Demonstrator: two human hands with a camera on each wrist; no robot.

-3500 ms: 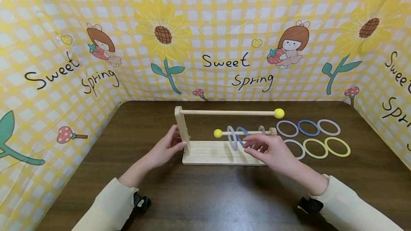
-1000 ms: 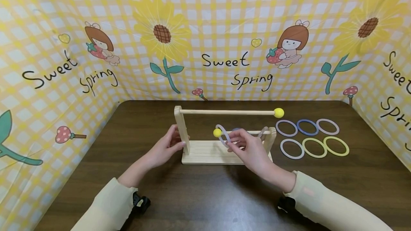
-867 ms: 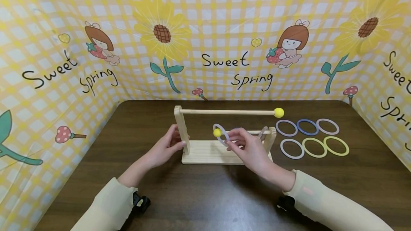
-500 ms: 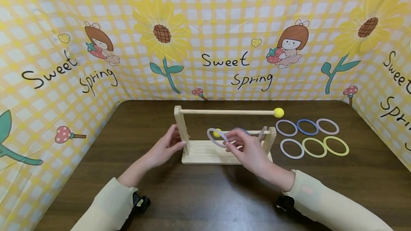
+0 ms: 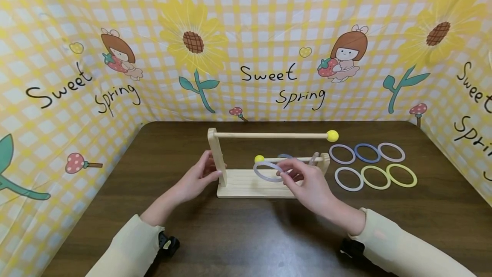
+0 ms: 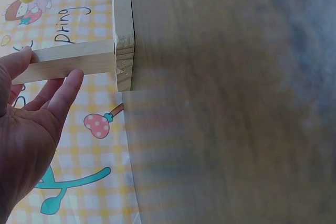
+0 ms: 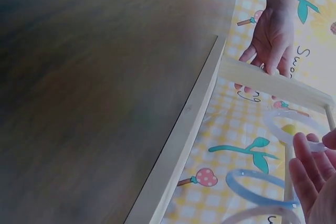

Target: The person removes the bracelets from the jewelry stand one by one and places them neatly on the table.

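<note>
My left hand (image 5: 197, 178) grips the left upright of a wooden stand (image 5: 246, 185), thumb on one side and fingers on the other. Between thumb and fingers, my right hand (image 5: 313, 187) pinches a pale purple ring (image 5: 269, 180). That ring tilts nearly flat in front of the lower rod, just below its yellow end ball (image 5: 259, 158). A blue ring (image 7: 252, 199) hangs on the lower rod, partly behind the right hand in the head view. Near the short right post, a pinkish ring (image 5: 315, 158) hangs on the same rod.
The stand's upper rod (image 5: 269, 135) carries no ring and ends in a yellow ball (image 5: 332, 136). Right of the stand, several rings lie flat in two rows, among them a blue ring (image 5: 367, 153) and a yellow ring (image 5: 401, 175). A patterned cloth (image 5: 246, 33) surrounds the table.
The right hand took the pale purple ring, slid it left along the lower rod and off over the yellow ball, then drew it slightly right and flatter. The left hand stays put.
</note>
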